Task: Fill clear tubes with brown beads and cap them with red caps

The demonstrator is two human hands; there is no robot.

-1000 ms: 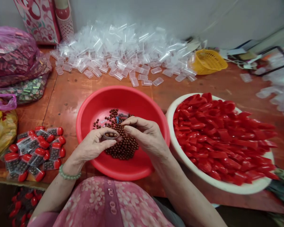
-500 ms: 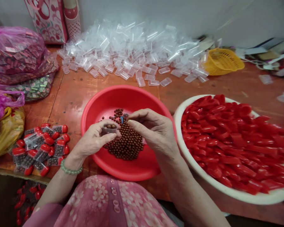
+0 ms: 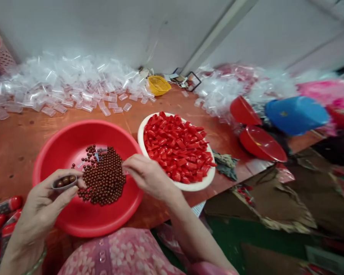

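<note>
My left hand (image 3: 43, 202) is wrapped round a small clear plastic container (image 3: 65, 187), its open mouth turned up and brown balls showing inside. It is above the left part of a red basin (image 3: 46, 152). Below lies a heap of shiny brown balls (image 3: 106, 183), with a small printed blue-and-clear piece (image 3: 101, 151) at its far side. My right hand (image 3: 147, 175) hovers at the basin's right side, fingertips pinched together. A pale bit shows by those fingertips, too small to name. Right of the basin stands a white tub (image 3: 141, 130) full of red plastic caps (image 3: 177, 147).
Many clear plastic containers (image 3: 74, 84) lie heaped along the wall. A yellow basket (image 3: 159, 84) stands behind the tub. Filled, red-capped containers (image 3: 5, 217) lie at the left. Further right are red bowls (image 3: 262, 143), a blue bucket (image 3: 296, 114) and cardboard boxes (image 3: 275, 194).
The view has swung to the right, bringing bowls, bucket and boxes into sight. My right hand has moved from above the balls to the basin's right side. My left hand keeps the container.
</note>
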